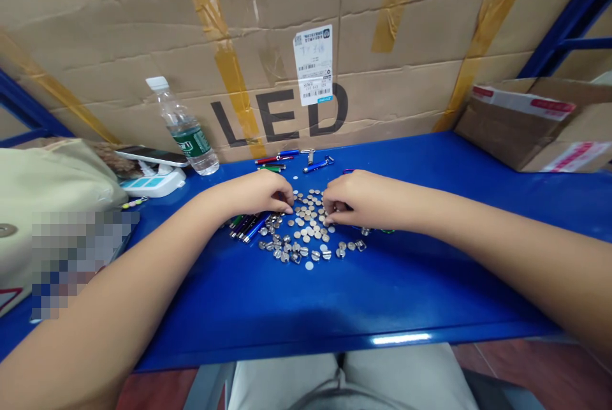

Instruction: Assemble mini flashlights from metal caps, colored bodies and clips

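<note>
While I watch through the head camera, the discs (310,231) lie loose on the blue table (382,295), mostly between the two hands, with a band of metal caps (326,255) on the near side. The left hand (264,193) hangs at the left edge of the spread, fingers curled and thumb brought toward them; the right hand (352,198) mirrors it on the other side, its thumb drawn in below the bent fingers. From here I cannot tell whether either one is pinching anything, as the fingertips are too small and partly turned away. I'd judge the discs light, stiff and thin, hard to break but apt to skid on that smooth, shiny top, so I would take each by its rim, thumb opposite forefinger, and tip up one edge if it lies flat. The caps look chunkier and probably a little heavier; being round and polished, they could roll, so I'd favour a pinch across the sides. Beside the left hand, the slim tubes (257,227) lie bundled; I expect them rigid and slick, best held around mid-length. More tubes rest farther back, near the cardboard (382,104).
</note>
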`<state>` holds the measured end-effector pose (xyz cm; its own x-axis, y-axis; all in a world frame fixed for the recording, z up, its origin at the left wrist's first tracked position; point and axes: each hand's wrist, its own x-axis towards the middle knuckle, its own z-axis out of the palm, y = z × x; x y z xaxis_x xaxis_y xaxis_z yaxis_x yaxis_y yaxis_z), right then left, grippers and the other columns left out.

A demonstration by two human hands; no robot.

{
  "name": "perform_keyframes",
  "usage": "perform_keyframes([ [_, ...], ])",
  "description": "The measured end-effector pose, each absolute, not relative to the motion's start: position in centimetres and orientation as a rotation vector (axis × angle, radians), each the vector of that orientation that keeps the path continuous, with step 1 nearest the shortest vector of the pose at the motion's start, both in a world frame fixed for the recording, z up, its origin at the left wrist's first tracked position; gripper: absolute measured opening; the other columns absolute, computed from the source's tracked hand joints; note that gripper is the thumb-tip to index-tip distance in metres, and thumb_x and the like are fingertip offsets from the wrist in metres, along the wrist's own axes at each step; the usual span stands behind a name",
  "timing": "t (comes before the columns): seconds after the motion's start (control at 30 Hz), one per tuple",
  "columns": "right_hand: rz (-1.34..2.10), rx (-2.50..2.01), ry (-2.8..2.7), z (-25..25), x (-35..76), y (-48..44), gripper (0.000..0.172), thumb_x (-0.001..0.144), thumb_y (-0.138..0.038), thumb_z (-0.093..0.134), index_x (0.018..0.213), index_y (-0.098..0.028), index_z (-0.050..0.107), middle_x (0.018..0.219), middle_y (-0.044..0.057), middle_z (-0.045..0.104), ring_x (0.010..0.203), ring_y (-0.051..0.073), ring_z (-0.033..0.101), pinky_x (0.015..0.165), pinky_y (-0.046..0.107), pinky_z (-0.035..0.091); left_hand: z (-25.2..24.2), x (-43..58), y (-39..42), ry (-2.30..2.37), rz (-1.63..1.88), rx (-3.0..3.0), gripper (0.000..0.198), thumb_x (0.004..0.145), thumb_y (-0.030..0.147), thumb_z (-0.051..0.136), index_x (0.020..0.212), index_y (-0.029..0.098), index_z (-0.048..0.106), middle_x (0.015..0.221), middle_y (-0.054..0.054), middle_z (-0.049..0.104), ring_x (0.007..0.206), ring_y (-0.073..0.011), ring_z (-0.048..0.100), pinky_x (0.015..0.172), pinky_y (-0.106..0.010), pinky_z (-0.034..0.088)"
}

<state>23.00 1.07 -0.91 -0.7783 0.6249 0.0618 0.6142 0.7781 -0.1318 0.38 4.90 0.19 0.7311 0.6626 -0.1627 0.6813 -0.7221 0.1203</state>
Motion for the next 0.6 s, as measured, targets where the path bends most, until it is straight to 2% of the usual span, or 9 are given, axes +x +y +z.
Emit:
perform_keyframes([
  [0.07,0.108,-0.978,-2.818,-1.0,22.9,1.1,0.013,0.083,-0.026,0.057,0.082,-0.017,0.067,0.086,0.006,0.066,0.079,0.018,0.058,0.071,0.030,0.040,0.3,0.3,4.9,1.072,-0.179,2.755,0.017,0.081,0.034,0.062,0.087,0.021,0.070,0.087,0.000,0.069,0.078,-0.0130,0.060,0.068,-0.022,0.041],
  [0.17,0.028,-0.899,-2.747,-1.6,22.6,1.1,0.023,0.086,-0.031,0.054,0.099,-0.017,0.065,0.100,0.010,0.065,0.095,0.024,0.057,0.080,0.036,0.041,0.4,0.4,4.7,1.125,-0.176,2.717,0.015,0.080,0.031,0.063,0.089,0.022,0.070,0.087,0.001,0.070,0.077,-0.0125,0.061,0.067,-0.021,0.041],
  [0.3,0.039,-0.784,-2.765,-2.6,22.2,0.9,0.035,0.088,-0.031,0.048,0.121,-0.018,0.054,0.116,0.012,0.061,0.110,0.027,0.052,0.089,0.044,0.039,0.6,0.8,4.3,1.208,-0.127,2.665,0.016,0.078,0.029,0.064,0.090,0.021,0.070,0.085,0.002,0.070,0.075,-0.0125,0.062,0.064,-0.021,0.041],
  [0.47,0.065,-0.841,-2.715,-3.6,22.0,1.1,0.036,0.086,-0.027,0.047,0.120,-0.015,0.050,0.118,0.015,0.059,0.111,0.028,0.051,0.093,0.045,0.037,0.9,1.1,3.9,1.219,-0.119,2.648,0.011,0.075,0.026,0.066,0.084,0.020,0.068,0.081,0.002,0.070,0.075,-0.0126,0.062,0.064,-0.022,0.042],
  [0.6,0.107,-0.875,-2.715,-4.1,22.0,1.6,0.033,0.083,-0.025,0.050,0.116,-0.017,0.050,0.114,0.013,0.060,0.108,0.028,0.053,0.093,0.044,0.038,1.0,1.2,3.7,1.212,-0.086,2.651,0.008,0.074,0.022,0.065,0.081,0.019,0.067,0.079,0.002,0.069,0.073,-0.0119,0.062,0.064,-0.021,0.043],
])
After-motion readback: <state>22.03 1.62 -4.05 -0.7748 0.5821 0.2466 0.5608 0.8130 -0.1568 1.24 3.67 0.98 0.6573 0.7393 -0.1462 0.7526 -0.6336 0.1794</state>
